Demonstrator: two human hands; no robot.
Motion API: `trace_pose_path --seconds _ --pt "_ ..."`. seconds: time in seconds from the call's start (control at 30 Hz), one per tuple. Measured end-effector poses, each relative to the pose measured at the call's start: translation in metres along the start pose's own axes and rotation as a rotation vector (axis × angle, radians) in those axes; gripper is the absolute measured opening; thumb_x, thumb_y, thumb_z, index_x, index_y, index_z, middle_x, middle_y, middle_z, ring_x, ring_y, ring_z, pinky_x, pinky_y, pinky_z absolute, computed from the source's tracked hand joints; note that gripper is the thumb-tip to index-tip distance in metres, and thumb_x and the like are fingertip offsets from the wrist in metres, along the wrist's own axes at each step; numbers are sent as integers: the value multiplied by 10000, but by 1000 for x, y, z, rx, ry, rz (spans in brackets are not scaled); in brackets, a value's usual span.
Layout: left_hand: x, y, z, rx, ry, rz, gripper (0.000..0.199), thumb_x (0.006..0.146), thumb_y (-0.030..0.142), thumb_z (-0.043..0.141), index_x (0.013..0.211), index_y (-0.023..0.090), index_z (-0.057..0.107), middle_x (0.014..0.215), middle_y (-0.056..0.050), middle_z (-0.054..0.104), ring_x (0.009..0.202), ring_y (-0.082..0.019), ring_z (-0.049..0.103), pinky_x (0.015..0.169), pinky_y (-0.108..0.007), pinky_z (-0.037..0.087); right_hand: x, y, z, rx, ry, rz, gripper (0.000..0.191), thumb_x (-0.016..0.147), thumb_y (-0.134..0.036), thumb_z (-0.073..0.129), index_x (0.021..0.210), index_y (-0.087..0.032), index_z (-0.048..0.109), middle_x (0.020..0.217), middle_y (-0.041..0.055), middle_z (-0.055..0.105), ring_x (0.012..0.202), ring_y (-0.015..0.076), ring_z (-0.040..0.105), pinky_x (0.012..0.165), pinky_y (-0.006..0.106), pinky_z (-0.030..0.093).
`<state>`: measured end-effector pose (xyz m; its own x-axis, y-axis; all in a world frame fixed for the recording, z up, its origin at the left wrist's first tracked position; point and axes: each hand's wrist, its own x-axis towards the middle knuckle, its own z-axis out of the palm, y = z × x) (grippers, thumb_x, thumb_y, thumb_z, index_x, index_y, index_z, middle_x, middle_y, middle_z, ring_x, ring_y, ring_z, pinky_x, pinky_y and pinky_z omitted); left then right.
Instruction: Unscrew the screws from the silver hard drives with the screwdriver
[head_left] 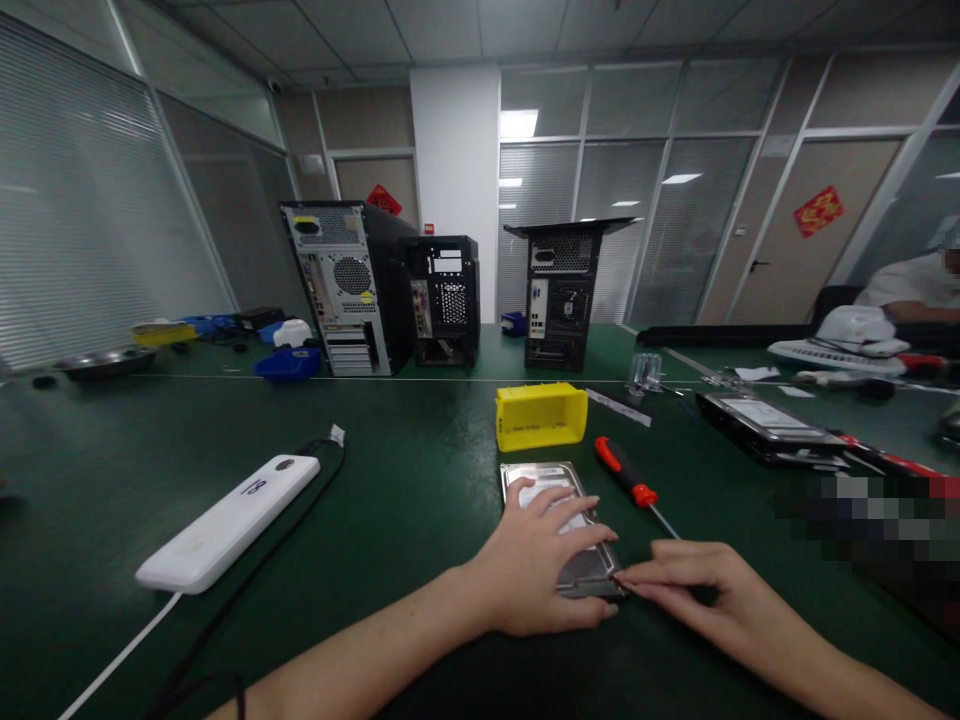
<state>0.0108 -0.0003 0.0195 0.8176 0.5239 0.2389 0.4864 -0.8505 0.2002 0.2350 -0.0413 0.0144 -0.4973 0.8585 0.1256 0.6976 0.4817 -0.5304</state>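
A silver hard drive (pixel 592 578) lies on the green table in front of me. My left hand (pixel 536 560) spans its top with spread fingers, gripping it from above, the thumb along the near end and the fingertips at the right edge. At the drive's near right corner, my right hand (pixel 694 585) is pinched closed; whatever its fingertips hold is too small to make out. A red and black screwdriver (pixel 626 472) rests just beyond the right hand, its shaft pointing towards me. Past the drive's far end stands a yellow bin (pixel 541 418) with small bits in its bottom.
Three computer cases (pixel 562 295) stand at the back. A white power strip (pixel 232 525) and its cables lie on the left. Stacked drives (pixel 769 425) sit at the right, with tools near them. A blue bin (pixel 288 366) is back left. Another person (pixel 911 285) sits far right.
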Motion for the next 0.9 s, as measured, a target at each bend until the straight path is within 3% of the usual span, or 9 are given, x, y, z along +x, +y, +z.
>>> trace_pose_path --seconds 0.9 --pt "1 0 -1 6 11 8 569 797 594 499 1284 306 441 1428 -63 380 1290 -328 331 1026 -590 150 2 -5 -5 98 -64 54 320 884 -415 469 1061 -277 696 838 54 678 742 166 604 647 267 445"
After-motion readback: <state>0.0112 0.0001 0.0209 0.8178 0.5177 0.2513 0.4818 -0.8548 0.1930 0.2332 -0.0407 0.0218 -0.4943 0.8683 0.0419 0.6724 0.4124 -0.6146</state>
